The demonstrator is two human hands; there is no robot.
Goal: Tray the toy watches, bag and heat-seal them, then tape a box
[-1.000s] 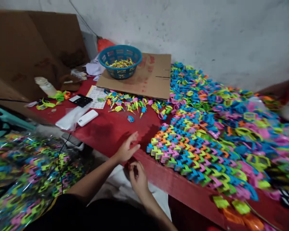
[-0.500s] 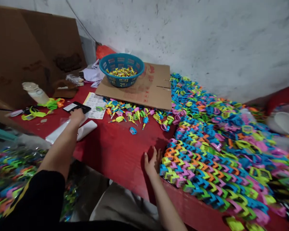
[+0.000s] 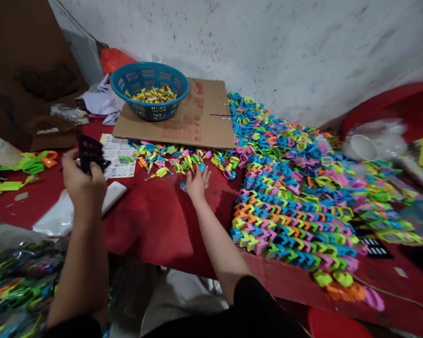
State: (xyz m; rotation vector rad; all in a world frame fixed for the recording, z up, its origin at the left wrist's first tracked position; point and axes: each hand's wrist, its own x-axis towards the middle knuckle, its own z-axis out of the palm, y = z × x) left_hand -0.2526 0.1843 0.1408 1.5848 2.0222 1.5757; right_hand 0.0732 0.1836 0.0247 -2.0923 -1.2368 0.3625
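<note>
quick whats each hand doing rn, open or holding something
left hand: closed, holding a black plastic piece
right hand: open, fingers spread, holding nothing

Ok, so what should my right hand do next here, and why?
Probably pick up the small blue plastic piece. It lies just off the pile of small colored plastic pieces, right beside your open right hand, while your left hand is occupied holding the black plastic lattice piece.
</note>
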